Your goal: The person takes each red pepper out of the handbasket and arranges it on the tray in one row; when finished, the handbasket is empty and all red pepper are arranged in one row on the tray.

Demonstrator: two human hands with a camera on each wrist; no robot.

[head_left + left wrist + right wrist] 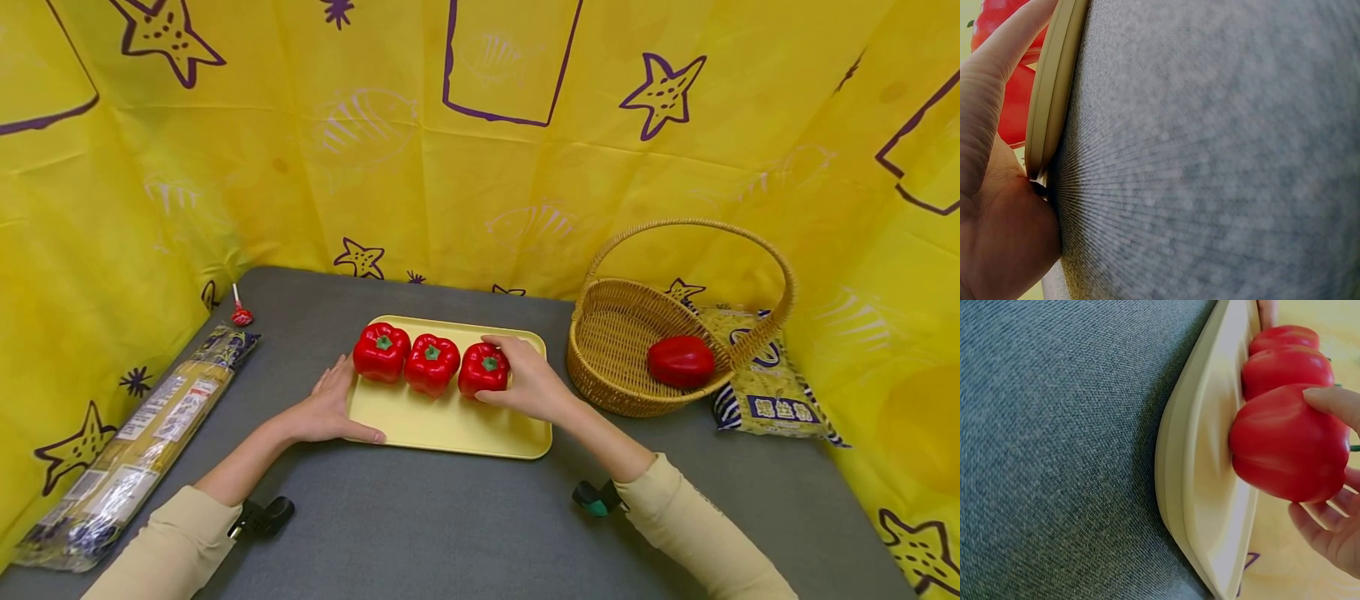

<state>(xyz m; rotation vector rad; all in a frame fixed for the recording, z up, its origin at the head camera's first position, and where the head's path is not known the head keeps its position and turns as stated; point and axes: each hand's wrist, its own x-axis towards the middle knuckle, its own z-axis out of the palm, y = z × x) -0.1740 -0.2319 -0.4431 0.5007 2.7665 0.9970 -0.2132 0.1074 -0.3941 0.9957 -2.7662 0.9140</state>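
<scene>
Three glossy red bell peppers with green stems stand in a row on a pale yellow tray (450, 429): one at the left (371, 362), one in the middle (430, 377), one at the right. My right hand (534, 385) holds the right bell pepper (1288, 447) from its right side, thumb on the near side and fingers on the far side. Along the tray's left end lies my left hand (326, 408), its fingers extended and the thumb at the front edge. The left wrist view shows that hand against the tray rim (1054, 81).
A wicker basket (611, 392) with a tall handle stands right of the tray, a red pepper (681, 362) lying inside. Behind it is a printed food bag (780, 392). At the left lie a long clear packet (150, 442) and a red lollipop (242, 317). Yellow cloth surrounds the grey table.
</scene>
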